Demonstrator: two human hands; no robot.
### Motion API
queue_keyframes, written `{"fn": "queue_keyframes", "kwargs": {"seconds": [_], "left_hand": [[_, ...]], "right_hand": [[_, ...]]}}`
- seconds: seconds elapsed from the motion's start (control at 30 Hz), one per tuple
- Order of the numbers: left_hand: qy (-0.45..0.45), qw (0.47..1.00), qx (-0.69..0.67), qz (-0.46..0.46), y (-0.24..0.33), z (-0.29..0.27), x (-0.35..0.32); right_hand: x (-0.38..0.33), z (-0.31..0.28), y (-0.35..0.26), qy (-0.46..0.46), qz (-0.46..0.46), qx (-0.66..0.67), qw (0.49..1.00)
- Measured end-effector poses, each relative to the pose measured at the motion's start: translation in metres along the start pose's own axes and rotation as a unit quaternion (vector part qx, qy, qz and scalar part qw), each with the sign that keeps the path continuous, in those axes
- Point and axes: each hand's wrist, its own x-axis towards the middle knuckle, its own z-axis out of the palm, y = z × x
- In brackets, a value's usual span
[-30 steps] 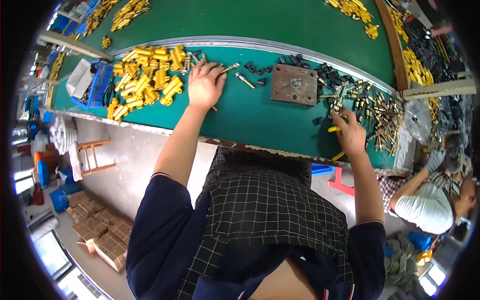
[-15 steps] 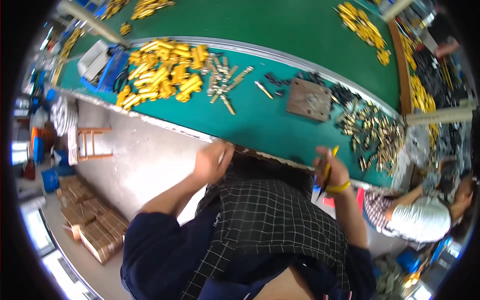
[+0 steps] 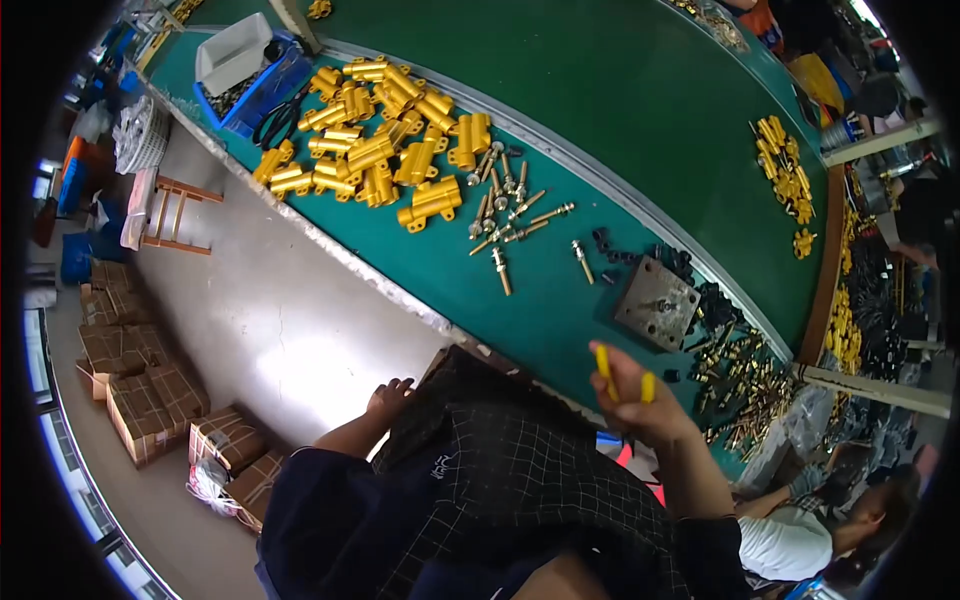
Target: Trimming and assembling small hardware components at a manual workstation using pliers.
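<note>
Yellow-handled tool (image 3: 603,360) pinched betw. right hand (image 3: 640,405) fingers (image 3: 622,372), handles sticking up.

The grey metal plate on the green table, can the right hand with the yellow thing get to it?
Probably yes. The right hand hovers just below the grey metal plate, with only bare green table between them, though it already grips a yellow-handled tool.

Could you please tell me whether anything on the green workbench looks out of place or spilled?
Nothing looks spilled or damaged. The gold-coloured metal housings lie in a loose heap, and the silver bolts beside them point every way. The right hand holds a yellow-handled tool; the left hand rests off the bench.
</note>
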Motion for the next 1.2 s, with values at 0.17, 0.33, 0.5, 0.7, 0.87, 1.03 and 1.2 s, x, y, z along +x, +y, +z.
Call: {"fn": "queue_keyframes", "kwargs": {"seconds": [0.17, 0.33, 0.5, 0.7, 0.87, 1.03, 1.2], "left_hand": [[-0.137, 0.982, -0.001, 0.132, 0.044, -0.003, 0.084], [-0.151, 0.939, -0.017, 0.309, 0.127, -0.042, 0.2], [-0.133, 0.913, -0.05, 0.382, 0.185, -0.08, 0.275], [-0.078, 0.863, -0.04, 0.497, 0.278, -0.165, 0.37], [-0.065, 0.829, -0.013, 0.555, 0.318, -0.234, 0.388], [-0.049, 0.821, 0.0, 0.568, 0.317, -0.304, 0.388], [-0.098, 0.913, -0.054, 0.393, 0.181, -0.298, 0.319]], "right_hand": [[0.068, -0.042, -0.14, 0.04, -0.254, 0.096, 0.962], [0.065, -0.112, -0.235, -0.047, -0.341, 0.182, 0.921], [0.084, -0.138, -0.265, 0.027, -0.322, 0.168, 0.931], [0.142, -0.147, -0.233, 0.108, -0.225, 0.125, 0.96], [0.128, -0.134, -0.243, 0.128, -0.151, 0.062, 0.978], [0.127, -0.107, -0.244, 0.104, -0.15, 0.045, 0.982], [0.1, -0.05, -0.219, 0.136, -0.17, -0.011, 0.976]]}}
